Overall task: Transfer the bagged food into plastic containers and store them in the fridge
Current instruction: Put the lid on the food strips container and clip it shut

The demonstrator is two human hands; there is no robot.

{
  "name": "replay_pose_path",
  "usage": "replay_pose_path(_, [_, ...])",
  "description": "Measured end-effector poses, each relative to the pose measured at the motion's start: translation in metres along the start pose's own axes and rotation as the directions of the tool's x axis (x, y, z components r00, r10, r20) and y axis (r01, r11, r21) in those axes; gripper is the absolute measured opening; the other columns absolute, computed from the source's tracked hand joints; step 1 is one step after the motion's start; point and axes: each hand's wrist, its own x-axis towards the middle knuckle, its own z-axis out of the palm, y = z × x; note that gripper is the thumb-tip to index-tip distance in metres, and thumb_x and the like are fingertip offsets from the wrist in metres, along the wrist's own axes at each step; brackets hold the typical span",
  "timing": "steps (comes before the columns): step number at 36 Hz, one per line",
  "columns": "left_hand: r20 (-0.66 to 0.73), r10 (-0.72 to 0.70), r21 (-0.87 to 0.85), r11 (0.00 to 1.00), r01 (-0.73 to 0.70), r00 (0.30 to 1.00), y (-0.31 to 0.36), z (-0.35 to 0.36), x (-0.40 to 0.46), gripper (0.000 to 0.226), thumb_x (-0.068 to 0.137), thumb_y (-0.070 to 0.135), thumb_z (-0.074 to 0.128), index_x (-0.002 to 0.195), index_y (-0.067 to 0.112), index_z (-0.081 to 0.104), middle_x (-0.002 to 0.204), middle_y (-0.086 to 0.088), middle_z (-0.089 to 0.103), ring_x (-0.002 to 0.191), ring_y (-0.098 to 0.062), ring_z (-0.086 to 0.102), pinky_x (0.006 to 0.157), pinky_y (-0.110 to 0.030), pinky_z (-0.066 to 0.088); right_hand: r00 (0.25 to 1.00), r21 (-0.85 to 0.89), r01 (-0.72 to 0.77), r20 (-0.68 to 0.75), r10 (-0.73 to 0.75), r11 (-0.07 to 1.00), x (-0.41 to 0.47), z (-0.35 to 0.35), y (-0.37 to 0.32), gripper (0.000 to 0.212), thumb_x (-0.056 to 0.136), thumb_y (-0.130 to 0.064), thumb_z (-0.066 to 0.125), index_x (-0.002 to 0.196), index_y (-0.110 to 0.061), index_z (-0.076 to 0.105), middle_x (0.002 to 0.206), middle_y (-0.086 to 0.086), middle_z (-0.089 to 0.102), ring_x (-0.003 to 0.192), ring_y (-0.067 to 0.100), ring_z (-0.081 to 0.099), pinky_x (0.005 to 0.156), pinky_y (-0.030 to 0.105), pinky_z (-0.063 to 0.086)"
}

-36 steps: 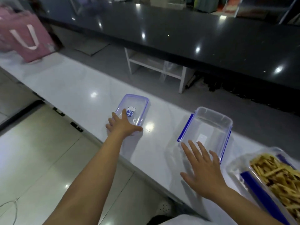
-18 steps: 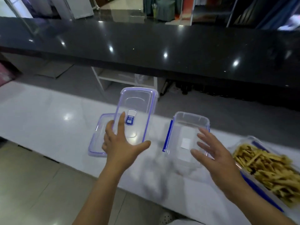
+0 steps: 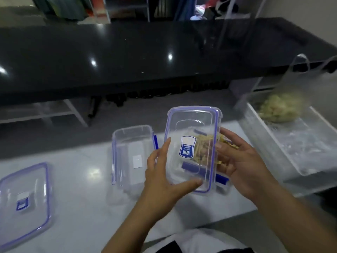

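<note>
Fingers (image 3: 165, 150) round lid (image 3: 193, 143) edges, over filled container (image 3: 221, 179)

I see dim indoor light, with overhead lamps glinting as white spots on the far black counter (image 3: 145, 57) and glare on the near white counter (image 3: 78, 179). Wide-angle bending warps the edges; the right side smears with blur.
</note>
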Motion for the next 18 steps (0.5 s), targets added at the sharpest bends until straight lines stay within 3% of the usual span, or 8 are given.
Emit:
replay_pose_path(2, [0.042,-0.064,-0.248,0.966,0.073,0.997,0.001,-0.002,0.006,0.092,0.068,0.045,0.086,0.133,0.072,0.027,0.131,0.029,0.05,0.116,-0.002,0.058,0.086,-0.023,0.055,1.0,0.015,-0.024,0.0,0.024,1.0,0.001,-0.018,-0.004,0.046,0.077,-0.012,0.066,0.121,-0.025,0.068,0.102,0.013,0.076,0.083,0.026,0.074,0.064,0.039,0.06])
replay_pose_path(3, [0.08,-0.109,-0.339,0.932,0.129,0.991,0.002,-0.005,0.01,0.092,0.067,0.041,0.084,0.138,0.065,0.031,0.128,0.023,0.057,0.111,-0.007,0.065,0.082,-0.024,0.056,0.999,0.027,-0.04,0.01,0.04,0.999,0.002,-0.027,-0.007,0.045,0.077,-0.012,0.065,0.119,-0.025,0.07,0.104,0.013,0.075,0.082,0.026,0.074,0.064,0.039,0.06])
replay_pose_path(6, [0.254,-0.143,-0.495,0.831,0.255,0.957,0.006,-0.013,0.024,0.076,0.072,0.029,0.076,0.141,0.041,0.048,0.121,0.001,0.072,0.107,-0.024,0.072,0.089,-0.045,0.058,0.993,0.044,-0.095,0.071,0.091,0.995,0.003,-0.05,-0.013,0.037,0.078,-0.009,0.062,0.107,-0.028,0.077,0.104,0.009,0.075,0.078,0.022,0.074,0.067,0.04,0.062])
replay_pose_path(10, [0.373,-0.025,-0.585,0.769,0.256,0.927,0.02,-0.009,0.029,0.058,0.082,0.01,0.063,0.135,0.032,0.057,0.122,-0.01,0.072,0.109,-0.033,0.07,0.075,-0.045,0.06,0.986,0.012,-0.149,0.08,0.147,0.989,0.004,-0.068,-0.02,0.041,0.079,-0.009,0.061,0.116,-0.023,0.072,0.107,0.009,0.075,0.077,0.022,0.074,0.067,0.038,0.061])
replay_pose_path(14, [0.352,0.009,-0.643,0.729,0.235,0.936,0.031,0.012,0.029,0.058,0.086,0.006,0.059,0.137,0.032,0.052,0.121,-0.011,0.072,0.107,-0.033,0.071,0.073,-0.048,0.061,0.998,-0.191,-0.015,-0.07,0.002,0.981,0.006,-0.074,-0.026,0.052,0.085,-0.008,0.064,0.135,-0.023,0.058,0.113,0.01,0.074,0.089,0.023,0.072,0.08,0.045,0.06])
replay_pose_path(16, [0.284,0.004,-0.675,0.711,0.197,0.959,0.037,0.026,0.027,0.057,0.084,0.008,0.06,0.135,0.032,0.053,0.12,-0.011,0.073,0.108,-0.034,0.07,0.077,-0.052,0.061,0.989,-0.389,0.077,-0.088,-0.12,0.918,0.005,-0.076,-0.033,0.067,0.078,-0.028,0.075,0.14,-0.037,0.051,0.127,0.003,0.066,0.106,0.016,0.068,0.092,0.046,0.056])
replay_pose_path(18, [0.205,-0.004,-0.697,0.701,0.149,0.979,0.043,0.04,0.027,0.055,0.084,0.008,0.061,0.133,0.032,0.054,0.117,-0.009,0.074,0.107,-0.033,0.071,0.079,-0.052,0.061,0.99,-0.551,0.128,0.019,-0.141,0.825,0.003,-0.075,-0.042,0.089,0.064,-0.049,0.084,0.139,-0.06,0.039,0.144,-0.011,0.051,0.125,0.009,0.055,0.097,0.039,0.05])
